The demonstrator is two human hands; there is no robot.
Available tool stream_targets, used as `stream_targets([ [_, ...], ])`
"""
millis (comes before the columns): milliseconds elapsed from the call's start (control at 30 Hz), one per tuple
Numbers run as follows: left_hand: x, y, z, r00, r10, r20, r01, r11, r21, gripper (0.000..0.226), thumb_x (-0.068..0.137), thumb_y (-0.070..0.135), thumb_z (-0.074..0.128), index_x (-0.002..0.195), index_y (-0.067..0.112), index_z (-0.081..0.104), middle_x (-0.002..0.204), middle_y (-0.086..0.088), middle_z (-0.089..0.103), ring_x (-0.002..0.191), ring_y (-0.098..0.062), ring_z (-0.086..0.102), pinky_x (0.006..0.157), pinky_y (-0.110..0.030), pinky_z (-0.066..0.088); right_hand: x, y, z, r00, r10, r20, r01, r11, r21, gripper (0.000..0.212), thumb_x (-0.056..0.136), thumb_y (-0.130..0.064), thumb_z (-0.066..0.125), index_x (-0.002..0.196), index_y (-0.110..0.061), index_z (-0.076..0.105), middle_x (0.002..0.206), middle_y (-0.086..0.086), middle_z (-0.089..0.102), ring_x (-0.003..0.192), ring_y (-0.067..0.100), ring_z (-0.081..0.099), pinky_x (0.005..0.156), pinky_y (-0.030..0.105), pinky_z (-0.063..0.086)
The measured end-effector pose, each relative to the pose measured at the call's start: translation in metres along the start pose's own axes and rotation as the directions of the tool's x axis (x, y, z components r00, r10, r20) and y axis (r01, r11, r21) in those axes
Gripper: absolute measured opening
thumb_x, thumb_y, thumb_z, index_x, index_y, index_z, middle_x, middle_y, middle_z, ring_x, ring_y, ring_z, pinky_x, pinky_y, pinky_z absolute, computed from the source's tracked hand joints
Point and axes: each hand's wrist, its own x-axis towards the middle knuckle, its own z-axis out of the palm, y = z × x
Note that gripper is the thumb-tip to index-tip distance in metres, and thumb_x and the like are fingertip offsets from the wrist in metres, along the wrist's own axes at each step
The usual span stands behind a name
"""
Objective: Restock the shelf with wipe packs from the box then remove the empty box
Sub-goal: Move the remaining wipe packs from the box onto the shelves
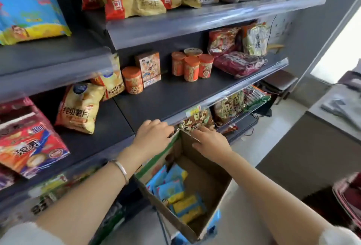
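On the box point(211, 182) rim (wipe packs point(175, 192) inside): left hand point(154, 134) apparently clenched around it, right hand point(212, 142) flat-fingered, relaxed.

Both bare forearms reach forward and inward from the lower corners, so the two hands are close together in the middle of the view, but apart. The left hand point(154, 134) is palm down; its fingers point(156, 122) bend down over the knuckles and the tips are hidden. The right hand point(212, 143) is palm down too, its fingers point(197, 134) rather straight, pointing toward the left hand. A thin silver metal bracelet point(119, 168) sits on the left wrist.
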Motion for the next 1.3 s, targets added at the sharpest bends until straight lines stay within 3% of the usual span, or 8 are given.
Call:
stream_targets([
  [133,0.006,0.009,0.059,0.974,0.043,0.222,-0.039,0.999,-0.021,0.022,0.094,0.032,0.048,0.111,0.021,0.056,0.115,0.001,0.057,0.117,-0.023,0.047,0.092,-0.035,0.034,-0.003,0.016,0.060,0.964,0.046,0.263,-0.052,0.999,0.015,0.037,0.092,-0.035,0.053,0.129,-0.028,0.049,0.124,0.004,0.050,0.118,0.030,0.047,0.088,0.040,0.046],
  [400,0.022,0.001,0.150,0.903,0.109,0.415,-0.053,0.988,-0.144,0.014,0.095,0.019,0.047,0.107,0.015,0.053,0.110,-0.004,0.054,0.108,-0.026,0.051,0.084,-0.037,0.041,0.021,0.013,0.170,0.841,0.058,0.538,-0.089,0.996,0.032,0.046,0.091,-0.029,0.055,0.135,-0.022,0.045,0.130,0.009,0.047,0.119,0.033,0.045,0.091,0.041,0.046],
  [633,0.037,-0.016,0.191,0.882,0.146,0.448,-0.032,0.967,-0.252,0.012,0.087,-0.001,0.046,0.093,0.009,0.050,0.095,-0.010,0.048,0.090,-0.033,0.054,0.063,-0.041,0.038,0.046,-0.010,0.238,0.816,-0.012,0.577,0.034,0.999,-0.027,0.051,0.090,-0.021,0.053,0.139,-0.018,0.038,0.138,0.009,0.041,0.129,0.034,0.033,0.100,0.047,0.033],
  [833,0.047,-0.011,0.200,0.888,0.151,0.434,-0.047,0.969,-0.241,0.017,0.090,-0.001,0.045,0.100,0.010,0.052,0.096,-0.008,0.048,0.085,-0.032,0.054,0.057,-0.035,0.027,0.043,-0.010,0.245,0.779,-0.039,0.626,0.107,0.992,-0.071,0.040,0.094,-0.019,0.048,0.134,-0.016,0.047,0.139,0.012,0.039,0.128,0.034,0.035,0.102,0.046,0.029],
  [1000,0.052,-0.007,0.216,0.825,0.191,0.532,-0.028,0.954,-0.298,0.015,0.091,-0.003,0.044,0.100,0.006,0.051,0.100,-0.011,0.050,0.089,-0.034,0.055,0.064,-0.039,0.038,0.045,0.014,0.216,0.768,0.032,0.639,0.027,0.996,-0.082,0.035,0.097,-0.018,0.044,0.130,-0.024,0.054,0.128,0.006,0.050,0.117,0.033,0.050,0.089,0.039,0.044],
  [1100,0.055,0.000,0.232,0.768,0.220,0.601,-0.048,0.956,-0.289,0.019,0.089,-0.006,0.044,0.103,0.005,0.052,0.105,-0.013,0.052,0.096,-0.032,0.056,0.071,-0.038,0.041,0.045,0.036,0.200,0.773,0.157,0.614,0.001,0.969,-0.249,0.031,0.095,-0.014,0.044,0.117,-0.023,0.063,0.118,0.002,0.062,0.115,0.028,0.054,0.100,0.040,0.034],
  [1200,0.057,0.006,0.253,0.701,0.264,0.662,-0.113,0.958,-0.263,0.035,0.088,-0.005,0.046,0.121,0.007,0.051,0.120,-0.013,0.050,0.114,-0.033,0.051,0.089,-0.043,0.047,0.042,0.051,0.189,0.724,0.263,0.638,-0.028,0.935,-0.354,0.030,0.095,-0.014,0.044,0.120,-0.020,0.061,0.125,0.005,0.059,0.120,0.028,0.049,0.107,0.043,0.027],
  [1300,0.052,0.013,0.274,0.668,0.220,0.711,-0.106,0.974,-0.201,0.050,0.088,-0.003,0.052,0.135,0.009,0.042,0.133,-0.014,0.042,0.124,-0.033,0.043,0.094,-0.044,0.045,0.036,0.060,0.192,0.696,0.325,0.640,-0.088,0.924,-0.373,0.031,0.095,-0.013,0.045,0.122,-0.017,0.059,0.128,0.007,0.057,0.122,0.028,0.048,0.106,0.043,0.028],
])
